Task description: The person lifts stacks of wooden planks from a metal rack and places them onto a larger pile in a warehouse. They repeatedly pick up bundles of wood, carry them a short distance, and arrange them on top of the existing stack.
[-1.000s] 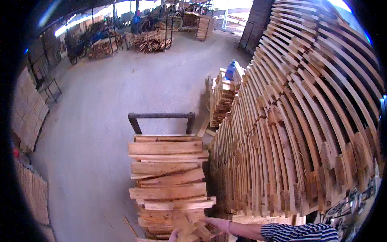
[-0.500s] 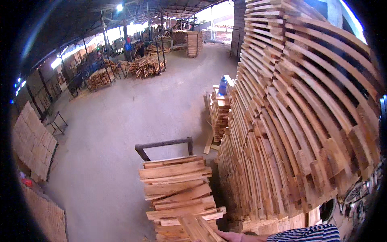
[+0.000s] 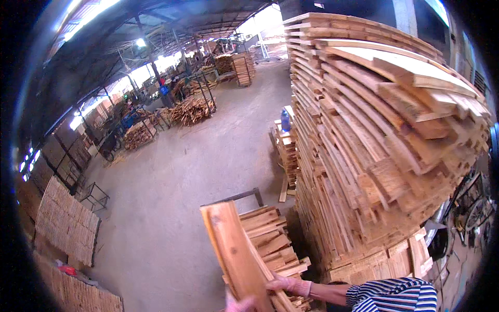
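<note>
A long wooden board (image 3: 235, 247) stands tilted up in front of me at the lower middle, with at least one more board edge showing along its right side. My right hand (image 3: 287, 284), in a pink glove below a striped sleeve, is closed on the right side of these boards. My left hand (image 3: 240, 303), also pinkish, lies at the board's lower left by the bottom rim. It is smeared by motion and its fingers cannot be made out. Just behind the raised boards lies a stack of short boards (image 3: 270, 239), partly hidden by them.
A tall stack of layered boards (image 3: 353, 156) rises close on my right, its upper boards jutting out. Beyond it, a blue bottle (image 3: 285, 120) stands on a smaller pile. A dark metal frame (image 3: 244, 195) lies behind the short boards. Slatted panels (image 3: 67, 221) lean at the left.
The boards at my right hand have been raised and tilted up, and my left hand has come into sight. The view has turned, showing the tall stack's top.
</note>
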`<state>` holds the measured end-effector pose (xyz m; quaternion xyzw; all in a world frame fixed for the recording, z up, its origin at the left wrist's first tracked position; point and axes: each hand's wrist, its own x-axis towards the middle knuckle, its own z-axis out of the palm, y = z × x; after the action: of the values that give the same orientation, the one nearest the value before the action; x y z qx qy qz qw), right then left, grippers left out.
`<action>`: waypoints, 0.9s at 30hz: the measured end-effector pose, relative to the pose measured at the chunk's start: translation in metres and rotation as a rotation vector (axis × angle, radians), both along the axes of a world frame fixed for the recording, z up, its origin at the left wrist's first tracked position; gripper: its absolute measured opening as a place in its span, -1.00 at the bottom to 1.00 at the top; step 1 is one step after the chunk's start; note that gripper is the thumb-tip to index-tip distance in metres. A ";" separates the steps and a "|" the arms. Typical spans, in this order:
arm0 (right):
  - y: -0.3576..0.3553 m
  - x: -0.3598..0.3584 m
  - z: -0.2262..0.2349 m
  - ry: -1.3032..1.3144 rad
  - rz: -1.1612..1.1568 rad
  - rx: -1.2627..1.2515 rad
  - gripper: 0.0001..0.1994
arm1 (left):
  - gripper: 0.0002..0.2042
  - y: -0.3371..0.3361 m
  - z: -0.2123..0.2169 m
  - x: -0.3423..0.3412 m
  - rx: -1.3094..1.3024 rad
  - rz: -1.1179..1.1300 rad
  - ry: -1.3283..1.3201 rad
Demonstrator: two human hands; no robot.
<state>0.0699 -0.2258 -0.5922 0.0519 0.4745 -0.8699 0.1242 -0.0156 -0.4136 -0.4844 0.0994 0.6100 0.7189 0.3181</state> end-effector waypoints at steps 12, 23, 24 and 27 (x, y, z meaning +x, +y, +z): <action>0.058 0.046 0.342 0.499 -0.273 0.490 0.17 | -0.20 0.022 0.169 -0.070 0.622 -0.223 -0.106; 0.239 0.230 0.579 0.689 -0.563 0.655 -0.56 | -0.43 0.237 0.463 0.048 0.639 -0.442 0.547; 0.268 0.257 0.597 0.713 -0.594 0.726 -0.65 | -0.43 0.271 0.479 0.066 0.632 -0.526 0.501; 0.393 0.298 0.637 0.244 -0.691 0.903 -0.71 | -0.45 0.358 0.508 0.106 0.507 -0.655 0.381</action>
<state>0.3676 0.1669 0.0448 0.1511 0.7649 -0.5711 -0.2568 0.0909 -0.0560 0.0235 0.4923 0.3990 0.6758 0.3763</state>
